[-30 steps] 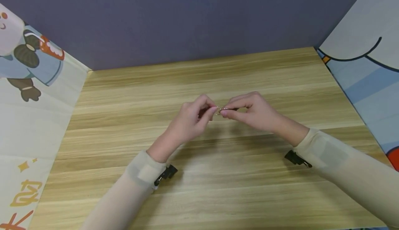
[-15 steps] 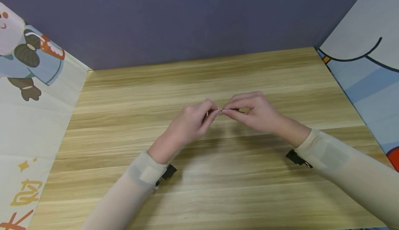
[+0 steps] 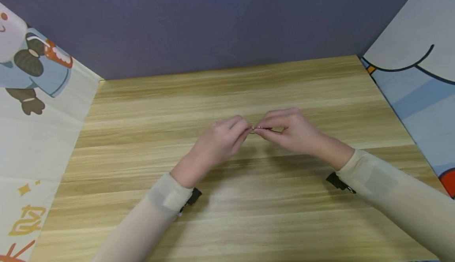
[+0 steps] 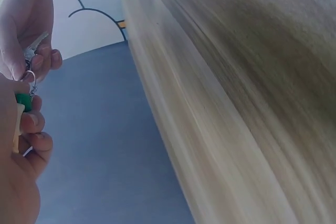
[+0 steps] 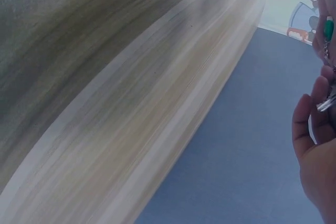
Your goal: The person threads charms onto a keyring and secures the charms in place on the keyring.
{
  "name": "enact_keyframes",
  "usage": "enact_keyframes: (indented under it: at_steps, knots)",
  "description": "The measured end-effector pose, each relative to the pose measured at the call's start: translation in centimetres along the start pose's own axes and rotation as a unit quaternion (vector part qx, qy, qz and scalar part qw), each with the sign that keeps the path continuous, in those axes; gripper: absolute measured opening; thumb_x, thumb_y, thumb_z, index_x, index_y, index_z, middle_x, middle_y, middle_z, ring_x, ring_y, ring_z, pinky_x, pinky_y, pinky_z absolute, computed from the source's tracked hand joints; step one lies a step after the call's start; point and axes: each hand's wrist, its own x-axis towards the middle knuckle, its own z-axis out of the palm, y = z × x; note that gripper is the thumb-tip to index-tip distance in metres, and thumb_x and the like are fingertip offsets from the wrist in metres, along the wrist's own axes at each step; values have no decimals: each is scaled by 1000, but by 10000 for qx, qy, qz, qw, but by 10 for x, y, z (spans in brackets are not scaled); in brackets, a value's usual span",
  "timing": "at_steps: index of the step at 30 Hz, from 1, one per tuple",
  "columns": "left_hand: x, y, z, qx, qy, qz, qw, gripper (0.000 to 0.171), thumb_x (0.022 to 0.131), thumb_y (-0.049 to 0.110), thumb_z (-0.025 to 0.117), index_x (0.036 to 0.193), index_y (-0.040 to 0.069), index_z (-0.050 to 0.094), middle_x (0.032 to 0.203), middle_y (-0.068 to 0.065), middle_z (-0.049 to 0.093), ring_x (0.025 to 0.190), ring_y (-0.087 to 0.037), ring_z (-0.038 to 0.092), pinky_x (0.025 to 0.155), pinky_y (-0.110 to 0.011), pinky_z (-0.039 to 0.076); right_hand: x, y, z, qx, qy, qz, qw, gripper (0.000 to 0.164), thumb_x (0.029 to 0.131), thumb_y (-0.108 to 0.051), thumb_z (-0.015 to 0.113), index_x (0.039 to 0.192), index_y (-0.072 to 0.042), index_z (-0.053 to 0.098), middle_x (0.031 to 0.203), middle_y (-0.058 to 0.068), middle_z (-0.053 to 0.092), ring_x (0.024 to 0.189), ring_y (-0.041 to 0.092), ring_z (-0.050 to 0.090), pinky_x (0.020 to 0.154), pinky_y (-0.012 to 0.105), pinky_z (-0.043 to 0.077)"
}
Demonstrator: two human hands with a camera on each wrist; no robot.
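Note:
Both hands meet above the middle of the table in the head view, fingertips almost touching. My left hand [image 3: 220, 140] pinches a key ring [image 4: 34, 78], a thin metal loop with a short chain. A green charm [image 4: 23, 101] on it is tucked among the left fingers, with a pale piece below it, partly hidden. My right hand [image 3: 295, 132] holds a silver key [image 4: 37, 44] at the ring's other side. The key [image 5: 326, 104] pokes out between the right fingers in the right wrist view. Where key and ring join is covered by fingertips.
The wood-grain table [image 3: 227, 222] lies under both hands. A dark blue-grey panel [image 3: 227, 25] rises at its back edge. Printed cartoon panels stand at the left [image 3: 39, 143] and right [image 3: 408, 88]. Each wrist carries a small black camera mount.
My left hand has shifted slightly right and turned inward, closing the gap to the right fingertips. Less of the ring shows between them. The right hand has hardly moved.

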Motion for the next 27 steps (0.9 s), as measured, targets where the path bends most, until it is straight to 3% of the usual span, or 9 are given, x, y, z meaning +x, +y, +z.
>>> enact_keyframes:
  at_steps: [6,9,17,23,27]
  knots:
    - [2,0,1,1077,241,600,9921,11,94,-1,66,86,5,62,73,-2,65,53,-11,52,50,-21,43,0,1,2,-71,-85,-106,9999,14,88,2,81,95,-8,85,92,3,82,76,8,72,63,15,52]
    - [2,2,3,1197,375,608,9902,14,90,-2,68,81,5,60,66,-1,58,49,-9,41,47,-19,36,0,0,4,-4,-68,-57,10000,15,88,3,81,95,-10,85,92,2,82,76,7,72,63,13,52]
    - [2,6,5,531,642,-41,9965,8,91,-3,71,88,1,65,73,-5,68,58,-13,61,55,-22,55,-1,-2,10,281,368,14,9989,19,87,10,79,98,-5,85,90,6,81,67,5,61,57,16,47]
    - [1,8,5,78,681,-603,9958,7,92,-3,70,89,1,66,74,-6,71,60,-13,66,56,-20,56,-1,-5,16,17,774,-175,9968,15,87,8,78,94,-3,85,85,7,80,63,8,61,54,19,46]
    - [1,9,6,-188,491,-909,9945,5,96,0,67,92,2,66,79,-7,73,64,-14,70,59,-18,57,-2,-5,17,-49,830,-206,9963,12,88,7,78,93,-3,85,85,8,80,64,9,63,53,21,48]
